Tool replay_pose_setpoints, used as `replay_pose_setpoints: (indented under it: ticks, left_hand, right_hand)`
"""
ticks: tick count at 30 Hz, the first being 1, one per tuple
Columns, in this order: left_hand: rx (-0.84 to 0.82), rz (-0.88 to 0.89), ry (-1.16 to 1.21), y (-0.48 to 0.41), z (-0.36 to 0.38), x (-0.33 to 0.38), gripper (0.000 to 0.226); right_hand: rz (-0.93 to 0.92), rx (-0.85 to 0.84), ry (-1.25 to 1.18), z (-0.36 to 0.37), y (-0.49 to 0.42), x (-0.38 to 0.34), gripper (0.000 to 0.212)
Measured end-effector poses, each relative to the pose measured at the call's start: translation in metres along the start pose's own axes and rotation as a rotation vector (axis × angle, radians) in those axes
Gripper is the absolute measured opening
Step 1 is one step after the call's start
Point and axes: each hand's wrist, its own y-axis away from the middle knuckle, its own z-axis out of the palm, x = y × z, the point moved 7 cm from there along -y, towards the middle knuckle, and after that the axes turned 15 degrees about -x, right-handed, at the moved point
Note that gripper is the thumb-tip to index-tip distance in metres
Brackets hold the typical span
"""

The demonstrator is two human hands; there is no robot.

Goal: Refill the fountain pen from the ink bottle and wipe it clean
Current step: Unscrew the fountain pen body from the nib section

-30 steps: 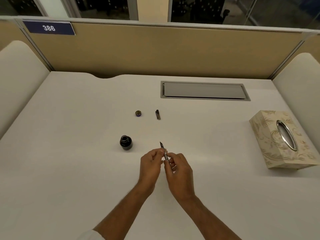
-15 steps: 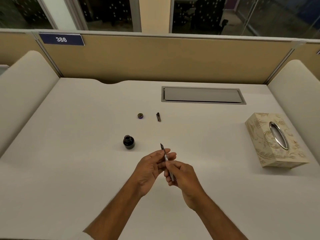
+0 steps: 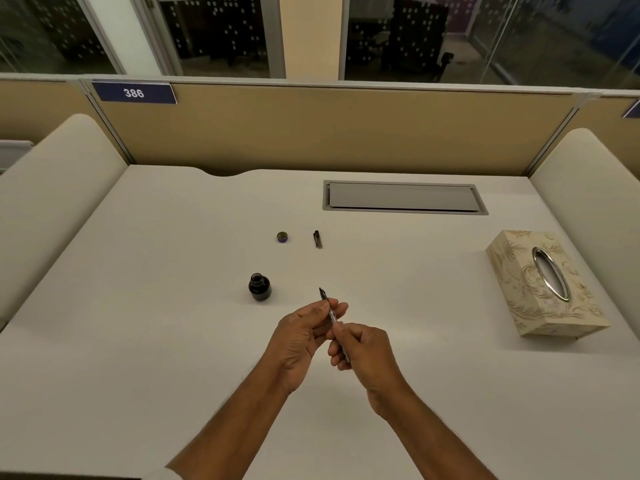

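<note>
A slim fountain pen [image 3: 332, 317] is held over the desk, its dark nib end pointing up and away. My left hand [image 3: 301, 336] pinches its front section just below the nib. My right hand [image 3: 360, 348] grips the rear of the barrel, which it mostly hides. An open, dark ink bottle [image 3: 259, 287] stands upright on the desk, to the left of the nib and apart from both hands. Its round lid [image 3: 282, 236] and the black pen cap [image 3: 318, 239] lie farther back.
A patterned tissue box [image 3: 540, 289] with an oval metal opening sits at the right. A grey cable hatch [image 3: 403, 197] is set into the white desk [image 3: 138, 323] at the back. Tan partitions and padded side walls enclose the desk.
Both hands keep hold of the pen at the same spot on the desk. The view has tilted upward, showing more of the partition and windows.
</note>
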Motion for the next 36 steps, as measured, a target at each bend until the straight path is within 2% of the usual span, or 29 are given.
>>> replay_pose_setpoints:
  ticks: [4, 6, 12, 14, 19, 24, 28, 36]
  left_hand:
    - [0.036, 0.034, -0.019, 0.001, 0.001, 0.001, 0.020]
    - [0.051, 0.046, -0.001, 0.002, 0.003, 0.001, 0.020]
    - [0.030, 0.095, 0.107, 0.001, 0.007, 0.008, 0.021]
    - [0.022, 0.094, 0.103, 0.000, 0.008, 0.009, 0.023]
    - [0.000, 0.089, 0.078, -0.001, 0.010, 0.012, 0.024]
    - [-0.003, 0.089, 0.085, -0.003, 0.010, 0.014, 0.023]
    - [-0.010, 0.085, 0.069, -0.003, 0.012, 0.016, 0.023]
    - [-0.004, 0.085, 0.070, -0.003, 0.012, 0.016, 0.023]
  right_hand:
    - [-0.119, 0.158, 0.221, 0.001, 0.006, -0.007, 0.023]
    - [-0.169, 0.238, 0.237, 0.000, 0.012, -0.010, 0.016]
    - [-0.119, 0.257, -0.138, -0.005, 0.015, -0.006, 0.015]
    - [-0.114, 0.249, -0.254, -0.005, 0.015, -0.006, 0.007]
    - [-0.064, 0.197, -0.547, 0.002, 0.013, -0.005, 0.007]
    - [-0.104, 0.257, -0.525, -0.003, 0.012, -0.007, 0.008]
    - [-0.042, 0.229, -0.608, 0.001, 0.011, -0.003, 0.007]
    - [-0.089, 0.282, -0.535, -0.005, 0.013, -0.006, 0.010]
